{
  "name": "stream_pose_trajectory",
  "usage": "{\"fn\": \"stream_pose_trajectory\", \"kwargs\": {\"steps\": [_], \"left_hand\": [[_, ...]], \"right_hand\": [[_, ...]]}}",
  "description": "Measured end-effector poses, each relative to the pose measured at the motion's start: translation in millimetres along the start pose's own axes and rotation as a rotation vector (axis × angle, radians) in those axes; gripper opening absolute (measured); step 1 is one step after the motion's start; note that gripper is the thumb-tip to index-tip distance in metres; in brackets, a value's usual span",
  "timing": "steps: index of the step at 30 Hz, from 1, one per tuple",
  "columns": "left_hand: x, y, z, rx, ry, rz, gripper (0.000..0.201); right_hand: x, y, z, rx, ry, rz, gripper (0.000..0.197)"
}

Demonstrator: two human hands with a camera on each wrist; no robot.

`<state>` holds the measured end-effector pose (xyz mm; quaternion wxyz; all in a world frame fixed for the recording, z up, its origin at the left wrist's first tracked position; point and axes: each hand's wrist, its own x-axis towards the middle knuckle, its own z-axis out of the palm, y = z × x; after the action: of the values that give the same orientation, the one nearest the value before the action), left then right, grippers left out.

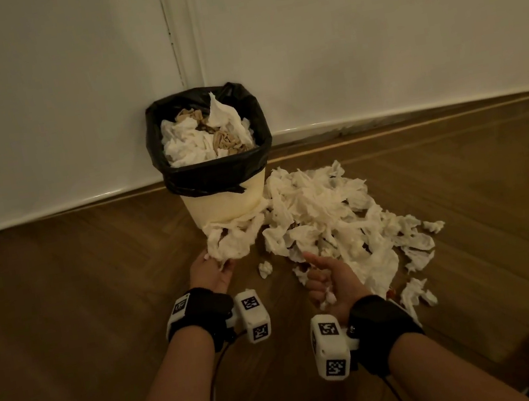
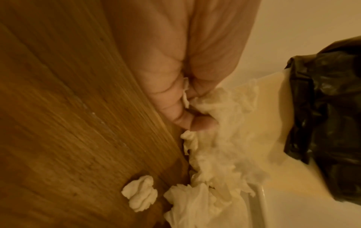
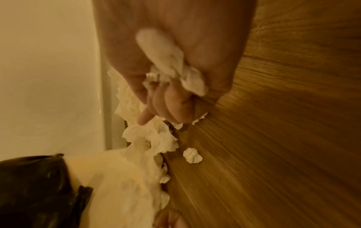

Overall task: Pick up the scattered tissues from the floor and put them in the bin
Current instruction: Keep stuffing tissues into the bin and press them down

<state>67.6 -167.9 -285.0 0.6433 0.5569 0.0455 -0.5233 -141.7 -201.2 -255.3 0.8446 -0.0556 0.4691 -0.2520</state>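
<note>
Clutching crumpled soft tissues [image 1: 231, 240], both hands

My left grip [image 1: 212, 271] buries its fingertips in the tissue clump [image 1: 231, 240]. The wad [image 3: 168, 61] in my right grip [image 3: 175, 95] is blurred, its far end hidden inside my fist.

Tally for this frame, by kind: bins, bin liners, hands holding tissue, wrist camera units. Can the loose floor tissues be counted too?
Cream plastic bin: 1
Black plastic bin liner: 1
Hands gripping crumpled white tissue: 2 (left hand, right hand)
White marker-tagged wrist camera units: 2
Total: 6
Loose white tissue heap on the wooden floor: too tangled to count.
</note>
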Motion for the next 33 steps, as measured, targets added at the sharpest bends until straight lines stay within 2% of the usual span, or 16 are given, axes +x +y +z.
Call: {"fn": "stream_pose_trajectory", "kwargs": {"steps": [3,5,7,9,12,15,19,22,26,28,29,31,33], "left_hand": [[-2,8,2,0.056,0.007,-0.049,0.045],[-7,16,2,0.151,-0.023,-0.011,0.048],[-15,21,6,0.099,-0.063,0.012,0.047],[-22,24,8,0.059,-0.058,0.038,0.042],[-36,31,14,-0.015,-0.047,0.03,0.031],[-48,39,23,-0.091,-0.088,0.01,0.033],[-67,50,37,-0.037,-0.145,0.101,0.031],[-79,63,47,-0.049,-0.127,0.134,0.028],[-88,84,62,-0.059,-0.134,0.15,0.025],[-93,95,68,-0.057,-0.183,0.179,0.019],[-96,101,72,-0.071,-0.218,0.193,0.021],[-99,115,78,-0.039,-0.266,0.213,0.04],[-99,131,86,0.023,-0.218,0.219,0.054]], "right_hand": [[-10,-2,6,0.011,-0.034,-0.043,0.024],[-18,-5,12,-0.061,-0.059,-0.076,0.044],[-24,-8,17,-0.127,-0.068,-0.106,0.068],[-29,-12,24,-0.142,-0.076,-0.12,0.076],[-40,-15,35,-0.114,-0.099,-0.156,0.067],[-53,-18,43,-0.079,-0.093,-0.19,0.059],[-73,-21,48,-0.113,-0.099,-0.214,0.037],[-84,-24,52,-0.176,-0.083,-0.236,0.023],[-95,-32,63,-0.306,-0.061,-0.316,0.031],[-100,-37,72,-0.345,-0.075,-0.339,0.036],[-104,-40,79,-0.347,-0.089,-0.342,0.036],[-109,-46,95,-0.339,-0.115,-0.329,0.034],[-109,-53,112,-0.337,-0.129,-0.324,0.029]]}}
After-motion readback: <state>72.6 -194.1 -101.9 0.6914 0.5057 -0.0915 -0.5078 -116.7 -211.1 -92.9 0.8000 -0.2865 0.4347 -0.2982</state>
